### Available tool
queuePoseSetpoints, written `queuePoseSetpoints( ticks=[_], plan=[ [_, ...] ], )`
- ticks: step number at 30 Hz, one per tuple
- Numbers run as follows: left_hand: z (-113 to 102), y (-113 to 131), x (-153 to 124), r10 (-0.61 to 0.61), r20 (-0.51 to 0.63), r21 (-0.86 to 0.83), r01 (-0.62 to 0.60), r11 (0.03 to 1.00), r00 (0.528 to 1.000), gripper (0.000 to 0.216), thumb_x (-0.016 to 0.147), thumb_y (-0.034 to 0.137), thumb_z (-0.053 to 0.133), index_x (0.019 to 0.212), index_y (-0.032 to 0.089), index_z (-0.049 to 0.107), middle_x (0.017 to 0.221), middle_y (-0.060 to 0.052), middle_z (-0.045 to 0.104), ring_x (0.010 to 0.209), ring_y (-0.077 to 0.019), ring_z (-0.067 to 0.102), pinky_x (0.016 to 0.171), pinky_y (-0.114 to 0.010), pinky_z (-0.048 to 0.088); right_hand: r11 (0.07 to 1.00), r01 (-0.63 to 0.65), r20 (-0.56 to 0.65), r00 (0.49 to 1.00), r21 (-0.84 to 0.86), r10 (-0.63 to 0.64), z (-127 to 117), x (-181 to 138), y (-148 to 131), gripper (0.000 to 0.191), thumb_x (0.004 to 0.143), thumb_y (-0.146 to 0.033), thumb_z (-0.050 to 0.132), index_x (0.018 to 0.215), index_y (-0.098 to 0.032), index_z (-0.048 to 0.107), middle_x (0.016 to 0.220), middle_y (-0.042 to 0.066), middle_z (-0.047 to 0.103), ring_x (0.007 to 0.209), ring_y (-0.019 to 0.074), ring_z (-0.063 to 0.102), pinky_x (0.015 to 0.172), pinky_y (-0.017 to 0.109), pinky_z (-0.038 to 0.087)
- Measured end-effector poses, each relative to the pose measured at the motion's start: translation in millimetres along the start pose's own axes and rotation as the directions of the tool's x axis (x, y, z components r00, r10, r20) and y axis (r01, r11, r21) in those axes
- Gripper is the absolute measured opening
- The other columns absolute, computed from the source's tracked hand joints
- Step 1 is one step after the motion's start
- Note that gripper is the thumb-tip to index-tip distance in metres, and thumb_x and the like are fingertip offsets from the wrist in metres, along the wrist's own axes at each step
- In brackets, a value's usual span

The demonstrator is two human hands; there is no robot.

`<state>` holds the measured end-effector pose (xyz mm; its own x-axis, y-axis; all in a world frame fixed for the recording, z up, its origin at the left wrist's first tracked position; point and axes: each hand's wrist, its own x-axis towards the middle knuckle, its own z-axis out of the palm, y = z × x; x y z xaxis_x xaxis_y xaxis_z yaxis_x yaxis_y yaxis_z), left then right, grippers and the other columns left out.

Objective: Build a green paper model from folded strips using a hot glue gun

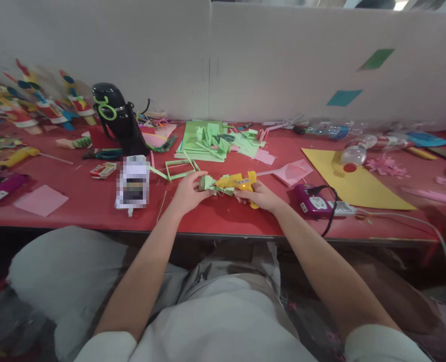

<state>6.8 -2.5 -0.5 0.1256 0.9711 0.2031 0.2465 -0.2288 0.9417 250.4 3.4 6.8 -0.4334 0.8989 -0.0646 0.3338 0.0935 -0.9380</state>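
Observation:
My right hand (261,195) is closed around a yellow hot glue gun (238,182), its nozzle pointing left. My left hand (187,191) pinches a small folded green paper piece (207,182) right at the nozzle. Both hands rest low over the red table (215,216), close to its front edge. A green paper-strip frame (179,170) lies just behind my left hand, and a pile of green paper sheets and cut pieces (211,141) lies further back.
A purple power strip (315,201) with a black plug and white cable sits right of my hand. A yellow sheet (353,183), a pink paper fan shape (292,172), plastic bottles (353,151), a black flask (119,118) and colourful paper figures (37,105) surround the work spot. White partition behind.

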Motion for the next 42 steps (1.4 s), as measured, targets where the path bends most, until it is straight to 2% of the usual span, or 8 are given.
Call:
queuePoseSetpoints(
  ticks=[13,28,34,42],
  plan=[
    [0.1,0.6,-1.5,-0.023,0.018,-0.022,0.023,0.999,1.0,0.055,0.067,0.026,0.084,0.115,0.019,0.059,0.11,-0.009,0.069,0.088,-0.0212,0.072,0.075,-0.034,0.061,0.999,0.048,0.04,0.998,0.002,-0.048,0.3,1.6,1.9,0.039,0.081,-0.052,0.066,0.062,-0.019,0.055,0.058,-0.002,0.053,0.057,0.0113,0.048,0.06,0.028,0.04],
    [-0.4,0.3,-1.6,-0.016,0.044,-0.025,0.017,1.0,0.999,0.056,0.065,0.029,0.085,0.114,0.019,0.059,0.103,-0.008,0.069,0.089,-0.022,0.071,0.076,-0.035,0.06,1.0,0.021,0.027,0.999,0.013,-0.021,0.7,0.2,-0.6,0.038,0.079,-0.051,0.068,0.062,-0.02,0.053,0.056,-0.003,0.05,0.054,0.0112,0.046,0.057,0.028,0.037],
    [-0.2,0.8,-2.0,-0.015,0.048,-0.026,0.017,1.0,0.999,0.056,0.064,0.028,0.085,0.113,0.019,0.059,0.104,-0.008,0.069,0.09,-0.0221,0.071,0.078,-0.036,0.06,0.999,0.031,0.014,0.999,0.007,-0.031,0.0,0.9,2.1,0.04,0.08,-0.051,0.067,0.06,-0.02,0.051,0.055,-0.003,0.049,0.054,0.011,0.045,0.058,0.028,0.038],
    [-0.6,0.7,-2.6,-0.007,0.072,0.002,0.006,1.0,0.997,0.057,0.063,0.027,0.086,0.114,0.02,0.06,0.117,-0.01,0.067,0.094,-0.0225,0.07,0.085,-0.04,0.059,0.999,0.048,-0.022,0.999,-0.001,-0.048,-0.7,1.2,4.2,0.042,0.08,-0.053,0.067,0.059,-0.02,0.051,0.055,-0.003,0.05,0.054,0.0109,0.046,0.058,0.028,0.038]
  ],
)
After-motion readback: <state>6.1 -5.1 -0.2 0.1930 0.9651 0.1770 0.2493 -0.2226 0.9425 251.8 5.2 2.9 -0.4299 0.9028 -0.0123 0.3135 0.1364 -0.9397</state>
